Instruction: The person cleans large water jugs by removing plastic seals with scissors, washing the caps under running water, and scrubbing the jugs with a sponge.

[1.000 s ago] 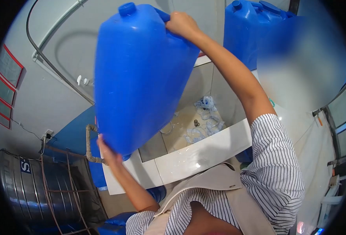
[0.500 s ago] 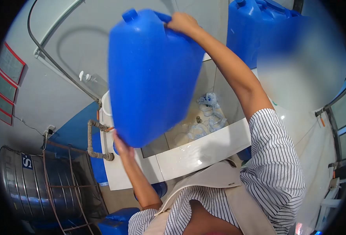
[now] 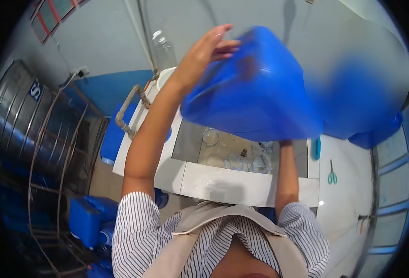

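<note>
A large blue jerry can (image 3: 260, 97) hangs tilted over the sink (image 3: 188, 141), blurred by motion, with its flat base end toward the upper part of the view. My left hand (image 3: 207, 55) is at its upper left side, fingers spread; whether they touch the plastic is unclear. My right hand (image 3: 285, 143) reaches up beneath the can, which hides its fingers; the can is held up from that side. Below, the sink contains shallow water, crumpled clear plastic (image 3: 260, 163) and a small drain fitting (image 3: 244, 152).
A pump bottle (image 3: 163, 51) and a white bucket (image 3: 165, 77) stand behind the pipe (image 3: 125, 111). Green-handled scissors (image 3: 332, 177) and a teal object (image 3: 316, 148) lie on the right counter. A steel tank (image 3: 31, 109) and blue jerry cans (image 3: 85, 220) are at left.
The jerry can has swung right and turned over. My left hand has moved from its bottom up to its upper left side; my right hand has dropped from the top to underneath.
</note>
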`<state>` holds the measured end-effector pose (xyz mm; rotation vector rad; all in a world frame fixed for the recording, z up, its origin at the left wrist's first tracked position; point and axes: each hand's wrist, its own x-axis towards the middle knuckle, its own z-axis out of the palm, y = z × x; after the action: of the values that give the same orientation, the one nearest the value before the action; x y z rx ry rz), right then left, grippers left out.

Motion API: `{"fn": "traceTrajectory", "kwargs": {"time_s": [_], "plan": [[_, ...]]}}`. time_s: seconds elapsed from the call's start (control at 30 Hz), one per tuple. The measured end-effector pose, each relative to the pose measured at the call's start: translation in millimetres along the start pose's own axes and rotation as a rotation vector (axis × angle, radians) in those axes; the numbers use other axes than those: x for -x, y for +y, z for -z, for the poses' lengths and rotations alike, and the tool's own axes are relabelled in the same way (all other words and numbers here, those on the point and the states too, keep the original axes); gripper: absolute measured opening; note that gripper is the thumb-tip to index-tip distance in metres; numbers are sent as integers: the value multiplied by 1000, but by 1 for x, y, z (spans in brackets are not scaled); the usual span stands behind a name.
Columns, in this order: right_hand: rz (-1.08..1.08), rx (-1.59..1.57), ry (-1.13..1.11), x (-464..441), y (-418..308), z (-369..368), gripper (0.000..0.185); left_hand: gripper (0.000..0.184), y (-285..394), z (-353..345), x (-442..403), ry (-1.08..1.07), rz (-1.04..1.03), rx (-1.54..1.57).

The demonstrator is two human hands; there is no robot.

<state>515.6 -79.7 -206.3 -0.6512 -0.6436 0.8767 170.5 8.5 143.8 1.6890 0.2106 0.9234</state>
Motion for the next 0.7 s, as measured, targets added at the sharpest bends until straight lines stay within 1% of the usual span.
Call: {"fn": "traceTrajectory", "kwargs": {"time_s": [0.03,0.1,0.13,0.17,0.2,0.23,0.27,0.3,0.33,0.37,0.43,0.47,0.53,0.6,0.67,0.7], "plan": [[-3,-77,4,15,13,3,43,60,-6,12,-4,29,3,0],[-9,-158,5,35,32,8,44,52,-39,38,-7,274,-66,-229],[-18,-206,4,41,39,9,44,48,-63,63,2,504,44,-218],[-20,-184,-5,43,44,8,45,44,-96,99,18,728,153,-206],[-7,-128,-15,44,48,6,45,39,-145,140,37,885,290,-153],[7,-84,-21,46,52,5,46,38,-135,126,60,1009,394,-65],[100,367,-51,47,51,2,47,39,-209,178,81,1023,299,-116],[143,534,-70,47,53,0,47,38,-246,200,97,1128,411,-161],[189,633,-88,48,56,-4,48,37,-264,207,107,1233,531,-203],[10,-263,-62,49,63,-3,50,37,-264,205,110,1235,536,-200],[-14,-288,-78,55,73,3,51,27,-266,200,121,1231,542,-57],[-31,-315,-95,58,74,6,51,27,-276,209,125,1233,553,-49],[-57,-370,-125,64,73,9,53,10,-298,244,127,1281,521,573],[-65,-396,-129,67,72,8,54,9,-270,246,119,1244,307,653],[-127,-479,-66,66,66,-2,46,9,-240,259,115,1201,297,744],[-126,-473,-51,67,64,-5,46,9,-235,269,114,1253,285,810]]}}
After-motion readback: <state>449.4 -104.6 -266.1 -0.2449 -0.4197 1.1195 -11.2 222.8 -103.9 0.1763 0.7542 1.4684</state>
